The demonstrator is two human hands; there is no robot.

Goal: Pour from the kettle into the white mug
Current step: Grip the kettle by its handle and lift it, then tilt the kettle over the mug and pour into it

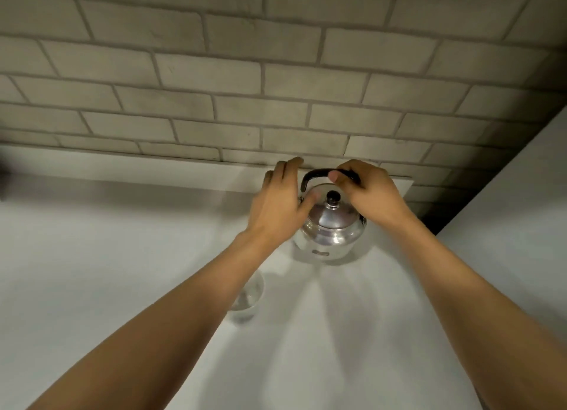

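A shiny steel kettle (pixel 333 234) with a black lid knob and a black arched handle stands on the white counter near the brick wall. My right hand (pixel 365 192) is closed around the top of the handle. My left hand (pixel 279 201) rests against the kettle's left side, fingers spread and curved over it; the spout is hidden behind it. The white mug (pixel 247 299) stands on the counter in front and to the left of the kettle, mostly covered by my left forearm, with only its right side showing.
A grey brick wall (pixel 233 81) runs along the back of the white counter (pixel 92 271). A white vertical panel (pixel 521 210) closes off the right side close to the kettle.
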